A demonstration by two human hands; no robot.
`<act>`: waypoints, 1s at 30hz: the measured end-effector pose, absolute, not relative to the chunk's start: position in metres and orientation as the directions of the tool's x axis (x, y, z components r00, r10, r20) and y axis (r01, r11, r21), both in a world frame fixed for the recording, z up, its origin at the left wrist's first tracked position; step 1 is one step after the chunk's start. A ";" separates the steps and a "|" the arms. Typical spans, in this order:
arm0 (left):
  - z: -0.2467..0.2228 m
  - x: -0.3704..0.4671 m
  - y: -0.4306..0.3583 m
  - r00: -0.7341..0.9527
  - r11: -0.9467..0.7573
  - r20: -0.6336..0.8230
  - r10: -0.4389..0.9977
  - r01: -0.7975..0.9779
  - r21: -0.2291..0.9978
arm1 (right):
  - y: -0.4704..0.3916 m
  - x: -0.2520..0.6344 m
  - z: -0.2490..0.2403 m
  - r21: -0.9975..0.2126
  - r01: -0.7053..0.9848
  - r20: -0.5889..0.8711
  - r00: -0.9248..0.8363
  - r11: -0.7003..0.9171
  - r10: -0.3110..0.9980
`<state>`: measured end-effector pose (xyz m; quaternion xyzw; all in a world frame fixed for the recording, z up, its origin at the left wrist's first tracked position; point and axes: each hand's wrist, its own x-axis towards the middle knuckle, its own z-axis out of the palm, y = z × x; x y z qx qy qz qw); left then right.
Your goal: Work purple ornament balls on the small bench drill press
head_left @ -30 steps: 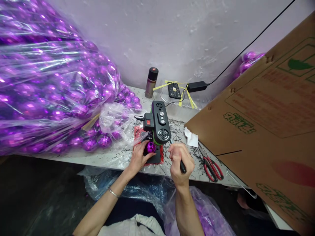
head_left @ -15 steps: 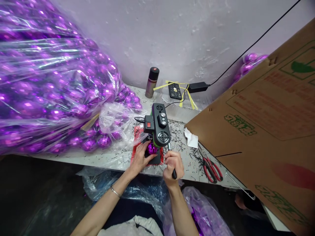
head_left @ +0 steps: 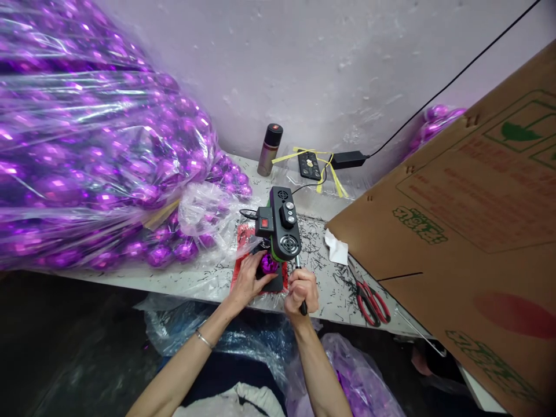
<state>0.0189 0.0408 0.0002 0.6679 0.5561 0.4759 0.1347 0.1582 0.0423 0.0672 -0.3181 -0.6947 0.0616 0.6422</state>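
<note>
My left hand point(head_left: 249, 277) grips a shiny purple ball ornament point(head_left: 269, 262) between thumb and fingers, under the head of a small black press machine point(head_left: 285, 226). The ball rests at the machine's black base plate point(head_left: 274, 284), which stands on a red sheet point(head_left: 243, 240). Wrapped around the black grip of the machine's lever point(head_left: 303, 307) is my right hand point(head_left: 300, 289), closed in a fist. A red switch point(head_left: 264, 223) sits on the machine's left side. The machine's head hides the top of the ball.
A huge clear bag of purple balls point(head_left: 99, 156) fills the left. Behind stand a spray can point(head_left: 270, 149), a phone point(head_left: 308, 165) and a power adapter point(head_left: 348, 159). Right are white tissue point(head_left: 336, 248), red-handled scissors point(head_left: 372, 304) and a large cardboard box point(head_left: 456, 231). Black scraps litter the table.
My right hand and the lever grip have shifted slightly left. My left hand keeps its hold on the ball under the machine; the whole view has moved a little.
</note>
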 end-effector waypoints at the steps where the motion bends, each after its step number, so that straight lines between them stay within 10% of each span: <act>1: 0.000 0.019 0.041 -0.072 -0.345 0.486 0.871 0.614 0.710 | 0.043 0.159 0.066 -0.490 0.363 0.856 0.025 0.793 0.517; 15: 0.002 0.019 0.042 -0.066 -0.345 0.469 0.881 0.590 0.730 | 0.045 0.159 0.072 -0.424 0.365 0.879 -0.052 0.829 0.473; 30: 0.007 0.007 -0.020 0.166 -0.494 0.507 0.846 0.604 0.626 | 0.035 0.154 0.144 -0.646 0.326 0.731 0.005 0.690 0.682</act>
